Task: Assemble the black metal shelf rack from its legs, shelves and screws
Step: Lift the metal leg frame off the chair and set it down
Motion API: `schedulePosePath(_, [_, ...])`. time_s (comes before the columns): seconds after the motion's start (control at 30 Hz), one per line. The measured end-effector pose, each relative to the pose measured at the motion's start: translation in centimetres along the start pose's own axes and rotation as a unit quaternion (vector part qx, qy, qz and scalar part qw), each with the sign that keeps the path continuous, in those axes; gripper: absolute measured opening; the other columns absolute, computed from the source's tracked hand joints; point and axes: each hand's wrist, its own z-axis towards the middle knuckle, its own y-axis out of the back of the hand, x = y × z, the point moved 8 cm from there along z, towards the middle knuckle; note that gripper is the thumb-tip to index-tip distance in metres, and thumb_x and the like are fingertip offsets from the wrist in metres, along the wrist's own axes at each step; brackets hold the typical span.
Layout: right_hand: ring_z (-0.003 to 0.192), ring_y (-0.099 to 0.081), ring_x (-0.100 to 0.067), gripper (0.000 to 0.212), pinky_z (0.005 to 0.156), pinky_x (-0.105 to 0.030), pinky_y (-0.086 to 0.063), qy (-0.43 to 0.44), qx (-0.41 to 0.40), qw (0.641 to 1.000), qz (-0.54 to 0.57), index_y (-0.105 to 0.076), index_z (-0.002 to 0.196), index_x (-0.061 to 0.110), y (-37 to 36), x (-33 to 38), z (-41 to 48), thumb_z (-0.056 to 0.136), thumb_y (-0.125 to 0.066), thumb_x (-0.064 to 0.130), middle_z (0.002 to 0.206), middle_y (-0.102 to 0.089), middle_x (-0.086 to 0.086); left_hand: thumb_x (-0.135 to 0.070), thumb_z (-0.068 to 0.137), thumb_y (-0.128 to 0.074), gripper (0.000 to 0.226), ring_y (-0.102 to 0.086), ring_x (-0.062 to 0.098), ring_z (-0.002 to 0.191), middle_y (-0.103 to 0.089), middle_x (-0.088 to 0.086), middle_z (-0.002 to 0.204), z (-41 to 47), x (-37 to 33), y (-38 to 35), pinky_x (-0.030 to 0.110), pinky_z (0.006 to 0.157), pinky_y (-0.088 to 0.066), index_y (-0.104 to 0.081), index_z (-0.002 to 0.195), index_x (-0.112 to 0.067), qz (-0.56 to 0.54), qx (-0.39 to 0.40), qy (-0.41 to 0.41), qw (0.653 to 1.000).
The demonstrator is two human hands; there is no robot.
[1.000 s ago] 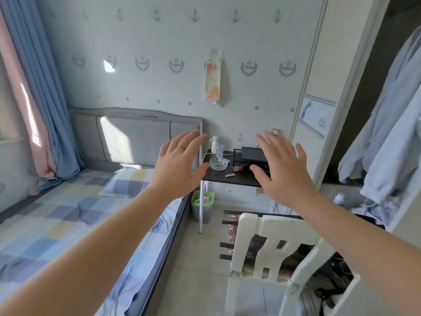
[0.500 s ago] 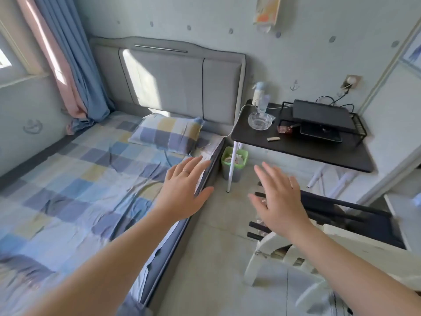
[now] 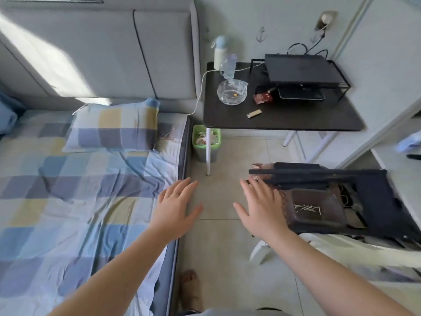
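Rack parts unclear
Three o'clock: black rack parts [image 3: 319,173] blurred, left end behind the right hand [image 3: 262,208]; screws [image 3: 307,208] too small to count.

Black shelf parts [image 3: 319,176], blue-and-yellow checked pillow [image 3: 114,126], green bin [image 3: 205,142].

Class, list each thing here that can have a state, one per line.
Left hand: open, holding nothing.
Right hand: open, holding nothing.
Rack parts: unassembled, in a pile.
Bag of screws: lying on the parts.
Bin: holds rubbish.
Plug: in the wall socket.
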Motion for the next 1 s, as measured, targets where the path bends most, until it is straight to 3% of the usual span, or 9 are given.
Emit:
schedulePosePath(0.27, [0.153,-0.013,-0.024,0.067,0.12,-0.058,-0.014,-0.177,0.034,0.983,0.03,-0.017,0.158,0.031,-2.8,-4.8,5.0,0.1,-0.039,0.056,0.166,-0.016,0.004,-0.058,0.095,-0.049,0.068,-0.018,0.019,0.15,-0.028,-0.007,0.161,12.2,-0.4,-4.2,0.039,0.119,-0.014,-0.028,0.155,-0.032,0.005,0.11,-0.095,0.989])
schedulePosePath(0.5, [0.147,-0.025,-0.025,0.061,0.116,-0.055,-0.022,-0.321,0.06,0.943,0.067,-0.028,0.151,0.029,-5.8,-13.5,7.7,0.098,-0.045,0.053,0.158,-0.032,0.001,-0.065,0.093,-0.043,0.071,-0.021,0.021,0.149,-0.028,-0.007,0.162,22.2,-5.3,-10.6,0.045,0.119,-0.019,-0.023,0.155,-0.035,0.069,0.207,-0.152,0.964])
schedulePosePath(0.63, [0.147,-0.022,-0.026,0.062,0.115,-0.057,-0.022,-0.37,0.102,0.92,0.082,-0.028,0.151,0.028,-8.7,-17.3,7.4,0.097,-0.042,0.054,0.159,-0.029,-0.002,-0.067,0.094,-0.04,0.071,-0.025,0.023,0.148,-0.026,-0.008,0.162,25.6,-9.0,-14.5,0.048,0.119,-0.019,-0.018,0.155,-0.038,0.098,0.273,-0.188,0.938])
schedulePosePath(0.83, [0.151,-0.012,-0.028,0.067,0.117,-0.055,-0.02,-0.477,0.163,0.854,0.131,-0.015,0.158,0.029,-12.5,-21.5,4.6,0.101,-0.034,0.057,0.165,-0.016,0.0,-0.062,0.094,-0.046,0.073,-0.03,0.026,0.146,-0.03,-0.004,0.161,29.0,-13.9,-19.4,0.05,0.117,-0.026,-0.021,0.155,-0.032,0.137,0.361,-0.231,0.893])
schedulePosePath(1.0, [0.151,-0.014,-0.03,0.067,0.116,-0.052,-0.027,-0.572,0.149,0.769,0.243,-0.014,0.159,0.026,-15.1,-23.5,3.1,0.102,-0.038,0.053,0.166,-0.013,-0.001,-0.059,0.092,-0.052,0.073,-0.04,0.029,0.138,-0.041,0.0,0.154,33.3,-16.7,-24.2,0.049,0.112,-0.036,-0.026,0.154,-0.03,0.144,0.434,-0.255,0.852])
